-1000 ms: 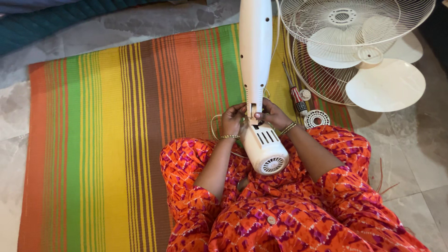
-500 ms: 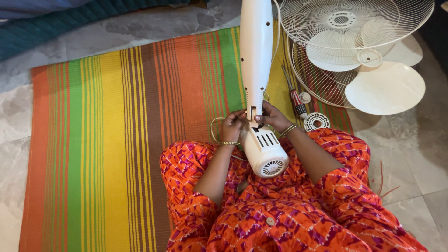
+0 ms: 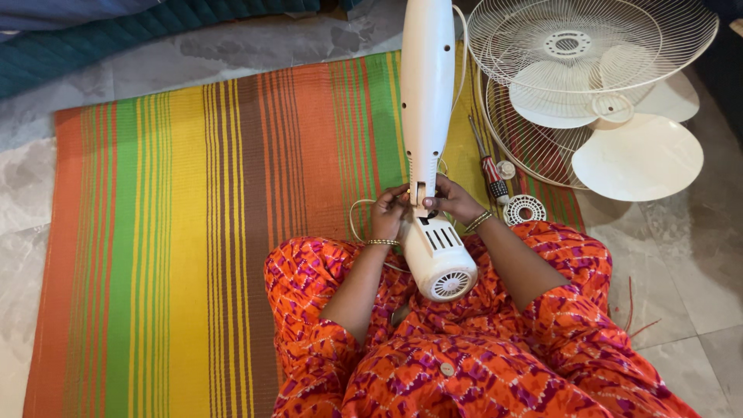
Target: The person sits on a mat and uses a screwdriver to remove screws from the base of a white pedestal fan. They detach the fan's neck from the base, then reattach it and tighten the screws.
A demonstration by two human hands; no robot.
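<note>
I look straight down at a striped woven mat (image 3: 193, 232) in orange, green, yellow and brown bands, laid on a pale marbled stone floor (image 3: 696, 294) that shows at the left edge, along the far side and on the right. At the far left a teal ribbed cloth (image 3: 155, 35) lies on the floor beyond the mat.

My left hand (image 3: 389, 212) and right hand (image 3: 451, 200) meet at the neck of a white fan body (image 3: 428, 108). Both are curled closed around the joint where the long stand meets the round motor housing (image 3: 439, 259). The housing rests against my lap in orange patterned fabric, and the stand stretches away over the mat to the far edge.

On the right, two white wire fan guards (image 3: 588, 46) lie overlapping, partly on the mat and partly on the floor, with white fan blades (image 3: 638, 155) on them. A red-handled screwdriver (image 3: 490, 166) and a small round white cap (image 3: 524, 209) lie near my right hand.
</note>
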